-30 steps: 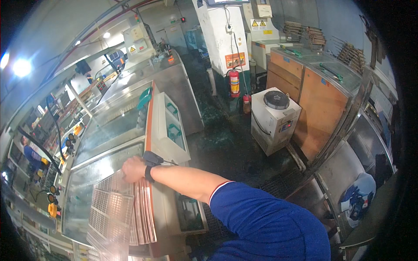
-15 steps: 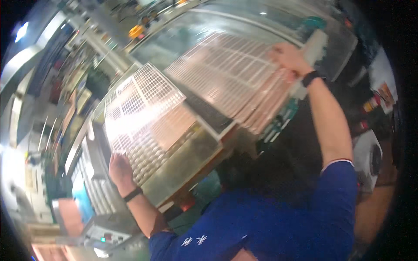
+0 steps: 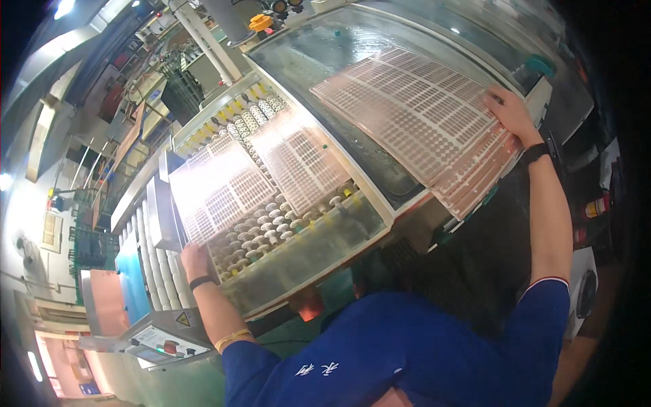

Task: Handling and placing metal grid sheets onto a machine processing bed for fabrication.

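Observation:
Fingers closed, my left hand (image 3: 196, 261) holds the near left corner of a thin copper-coloured panel (image 3: 220, 190) with rows of dark shapes. This panel lies over a bed of rollers (image 3: 254, 237), with glare hiding part of its surface. A second patterned panel (image 3: 302, 163) rests just to its right on the same rollers. At the right, my right hand (image 3: 514, 119) grips the right edge of a stack of similar copper panels (image 3: 413, 108). Whether it holds only the top panel or several cannot be made out.
The stack sits on a wet glass-like cover (image 3: 291, 54) and overhangs its near edge. A pale frame (image 3: 366, 186) divides cover from rollers. A control box (image 3: 163, 346) with a red button stands at lower left, near a white roller conveyor (image 3: 156, 258). An orange-yellow knob (image 3: 260, 23) is at the back.
The panel in my left hand has come down from a tilted position over the other panel and now lies left of it. My right hand stays at the stack's edge. The view has shifted.

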Motion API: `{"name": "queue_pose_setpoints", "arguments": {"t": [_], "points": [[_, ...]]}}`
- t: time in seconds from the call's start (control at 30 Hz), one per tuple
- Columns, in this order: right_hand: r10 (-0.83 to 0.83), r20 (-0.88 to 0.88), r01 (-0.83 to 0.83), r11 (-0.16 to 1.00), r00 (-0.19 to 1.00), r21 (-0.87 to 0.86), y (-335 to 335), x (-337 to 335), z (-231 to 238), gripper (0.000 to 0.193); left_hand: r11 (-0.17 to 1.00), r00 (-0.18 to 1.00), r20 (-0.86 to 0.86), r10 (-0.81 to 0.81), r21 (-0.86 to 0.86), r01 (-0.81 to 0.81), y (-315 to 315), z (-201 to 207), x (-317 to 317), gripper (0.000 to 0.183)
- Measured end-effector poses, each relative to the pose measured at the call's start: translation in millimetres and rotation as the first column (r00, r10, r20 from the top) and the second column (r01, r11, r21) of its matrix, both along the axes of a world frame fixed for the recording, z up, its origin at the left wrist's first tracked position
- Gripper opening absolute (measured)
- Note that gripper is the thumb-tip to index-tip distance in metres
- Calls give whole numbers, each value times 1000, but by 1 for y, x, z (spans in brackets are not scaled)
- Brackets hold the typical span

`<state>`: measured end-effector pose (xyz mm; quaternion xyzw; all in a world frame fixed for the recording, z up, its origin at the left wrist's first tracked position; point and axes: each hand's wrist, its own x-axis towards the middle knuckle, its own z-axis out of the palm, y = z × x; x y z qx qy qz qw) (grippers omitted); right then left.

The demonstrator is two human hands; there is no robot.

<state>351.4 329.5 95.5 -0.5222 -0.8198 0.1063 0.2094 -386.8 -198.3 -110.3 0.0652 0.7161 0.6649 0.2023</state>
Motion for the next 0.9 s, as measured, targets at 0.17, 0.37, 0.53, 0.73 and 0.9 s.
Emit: {"name": "queue_pose_setpoints", "arguments": {"t": [0.17, 0.37, 0.53, 0.73, 0.9], "points": [[109, -86, -91, 977, 990, 193, 15, -16, -12, 49, 733, 762, -633, -135, -582, -354, -25, -31, -59, 36], [-8, -28, 7, 1000, 1000, -15, 2, -2, 0, 54, 438, 762, -177, -623, -886, 152, 107, 5, 55, 91], [-12, -6, 12, 998, 1000, 57, 7, -3, -6, 57, 286, 826, -150, -543, -958, 14, 121, 2, 52, 107], [2, -19, -2, 1000, 1000, 22, 6, -2, -3, 54, 387, 822, -214, -527, -922, 8, 139, 12, 46, 102], [-19, -88, 13, 998, 996, -62, -3, -12, 7, 51, 399, 816, -236, -528, -917, -7, 143, 4, 37, 99]]}}
